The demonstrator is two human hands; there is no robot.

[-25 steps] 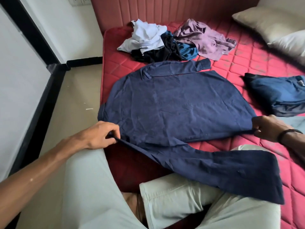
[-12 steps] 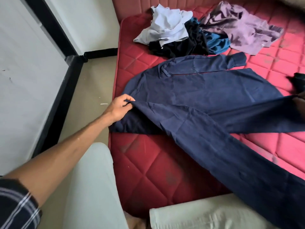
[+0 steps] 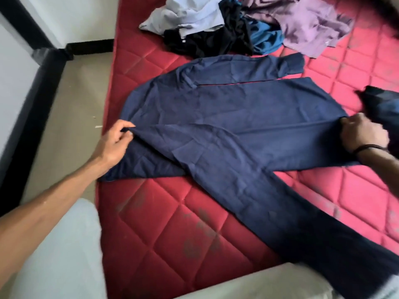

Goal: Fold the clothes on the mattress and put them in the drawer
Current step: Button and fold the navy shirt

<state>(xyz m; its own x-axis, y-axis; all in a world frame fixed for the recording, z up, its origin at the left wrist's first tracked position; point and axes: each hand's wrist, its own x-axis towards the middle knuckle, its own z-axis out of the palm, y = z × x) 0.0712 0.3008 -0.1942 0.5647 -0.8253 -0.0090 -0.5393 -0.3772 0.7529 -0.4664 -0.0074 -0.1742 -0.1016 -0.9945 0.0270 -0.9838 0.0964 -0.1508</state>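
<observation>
1. Navy shirt (image 3: 226, 126) lies spread near the mattress's (image 3: 164, 229) left edge; left hand (image 3: 115, 143) pinches one side, right hand (image 3: 362, 134) grips the opposite.
2. Folding looks just begun; next, probably carry the pinched fold inward.
3. Unfolded clothes pile (image 3: 237, 29) waits beyond.

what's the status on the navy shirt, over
Left hand and right hand each pinching an edge of navy shirt. Shirt spread on mattress, one sleeve folded across. Unfolded pile beyond, not blocking.
</observation>
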